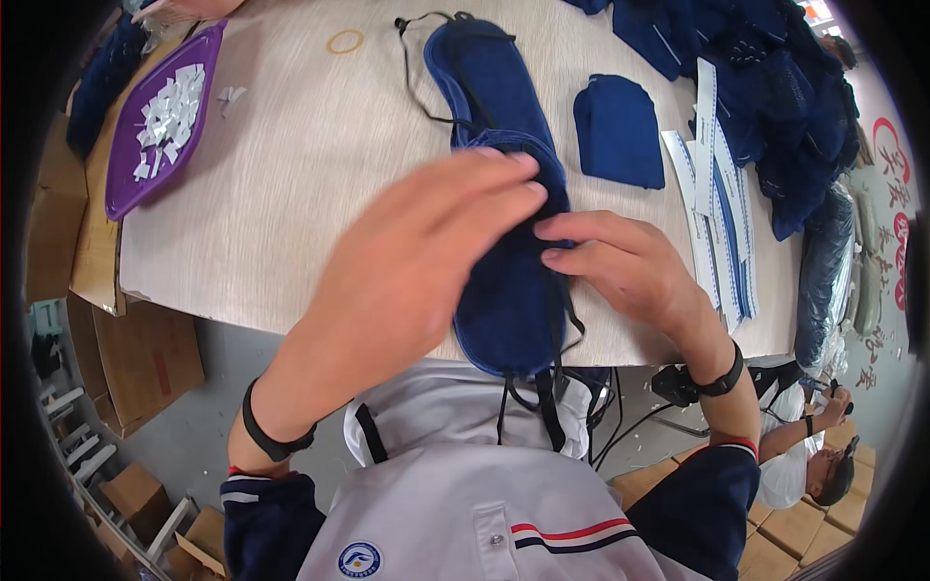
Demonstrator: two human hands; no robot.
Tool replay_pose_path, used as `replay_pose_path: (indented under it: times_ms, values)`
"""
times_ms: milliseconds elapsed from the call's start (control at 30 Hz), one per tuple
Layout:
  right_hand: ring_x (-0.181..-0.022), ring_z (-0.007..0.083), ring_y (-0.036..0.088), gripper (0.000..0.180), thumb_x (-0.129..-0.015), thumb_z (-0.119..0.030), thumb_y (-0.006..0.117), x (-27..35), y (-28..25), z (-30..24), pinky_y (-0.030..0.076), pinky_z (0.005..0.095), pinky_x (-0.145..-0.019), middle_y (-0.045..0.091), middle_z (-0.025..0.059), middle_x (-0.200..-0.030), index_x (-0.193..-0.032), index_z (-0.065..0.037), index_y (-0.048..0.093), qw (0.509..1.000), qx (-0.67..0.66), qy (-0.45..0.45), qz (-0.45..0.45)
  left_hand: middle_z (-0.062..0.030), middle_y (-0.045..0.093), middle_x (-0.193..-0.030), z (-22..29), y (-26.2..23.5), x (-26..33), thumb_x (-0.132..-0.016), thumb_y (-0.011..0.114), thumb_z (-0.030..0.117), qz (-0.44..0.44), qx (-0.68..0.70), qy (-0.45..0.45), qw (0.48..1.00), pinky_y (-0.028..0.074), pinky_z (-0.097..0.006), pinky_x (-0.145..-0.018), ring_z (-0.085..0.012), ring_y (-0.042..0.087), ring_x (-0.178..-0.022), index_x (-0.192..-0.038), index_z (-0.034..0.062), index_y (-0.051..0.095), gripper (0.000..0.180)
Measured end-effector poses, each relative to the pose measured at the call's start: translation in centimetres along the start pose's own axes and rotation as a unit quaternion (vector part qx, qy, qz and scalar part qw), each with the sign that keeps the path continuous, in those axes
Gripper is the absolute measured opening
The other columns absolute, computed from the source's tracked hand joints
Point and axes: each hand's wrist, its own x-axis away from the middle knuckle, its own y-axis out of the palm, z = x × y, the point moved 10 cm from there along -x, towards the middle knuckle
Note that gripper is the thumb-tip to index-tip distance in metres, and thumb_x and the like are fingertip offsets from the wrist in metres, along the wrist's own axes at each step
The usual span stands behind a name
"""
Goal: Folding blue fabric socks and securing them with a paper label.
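Observation:
Two dark blue padded pieces with black elastic straps, shaped like eye masks, lie end to end and overlap in front of me. My left hand (417, 242), slightly blurred, reaches across the nearer eye mask (509, 320). Its fingers are stretched out over that mask's upper end; its thumb is hidden. My right hand (625, 261) is at the same mask's right edge, fingertips apart and pointing inward, with nothing visible between them. The farther eye mask (504, 82) has a loose strap trailing to its left. Straps from the nearer one hang over the table edge.
A folded blue pouch (620, 131) lies to the right, beside several white printed strips (712, 194). Dark blue fabric (746, 68) is heaped at far right. On the left, a purple tray (121, 189) holds small white pieces. A tan ring (345, 42) lies beyond. Another person sits at lower right.

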Motion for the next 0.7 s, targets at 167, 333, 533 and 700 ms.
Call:
replay_pose_path:
  times_ms: [167,333,533,700]
  values:
    - [-0.078,0.0275,0.066,0.029,-0.081,0.004,0.07,1.0,-1.0,0.6,0.054,0.038,-0.071,0.068,0.0107,-0.101,-0.108,-0.005,0.072,0.985,0.002,0.17,0.012,-0.011,0.049,-0.155,-0.2,4.8,0.9,-0.088,0.064,-0.002,-0.098,-0.055,-0.036,0.993,0.038,-0.044,-0.118,-0.0311,0.045,-0.144,-0.146,0.0019,0.049,0.061]
    - [-0.074,0.0275,0.067,0.022,-0.09,-0.013,0.072,-0.7,-0.2,1.8,0.053,0.0389,-0.069,0.069,0.0108,-0.093,-0.11,-0.005,0.068,0.958,-0.014,0.282,-0.052,-0.012,0.047,-0.156,-0.4,4.4,0.6,-0.084,0.068,-0.002,-0.089,-0.034,-0.047,0.994,0.038,-0.044,-0.119,-0.0328,0.044,-0.144,-0.152,0.0032,0.041,0.073]
    - [-0.086,0.0327,0.072,0.04,-0.085,-0.029,0.08,-1.3,0.5,2.5,0.054,0.0431,-0.071,0.073,0.014,-0.095,-0.111,-0.005,0.062,0.952,0.086,0.281,-0.079,-0.0184,0.045,-0.157,-1.5,2.7,-2.4,-0.091,0.064,0.001,-0.087,0.003,-0.016,0.996,0.037,-0.044,-0.12,-0.0353,0.042,-0.146,-0.152,0.0005,0.039,0.066]
    - [-0.08,0.035,0.072,0.041,-0.084,-0.029,0.081,-1.8,0.5,3.0,0.054,0.0446,-0.071,0.071,0.0158,-0.078,-0.111,-0.003,0.064,0.937,0.097,0.311,-0.127,-0.022,0.041,-0.159,-7.4,3.4,-5.7,-0.103,0.052,0.015,-0.214,-0.189,-0.059,0.957,0.034,-0.047,-0.121,-0.0362,0.038,-0.148,-0.148,-0.0027,0.043,0.049]
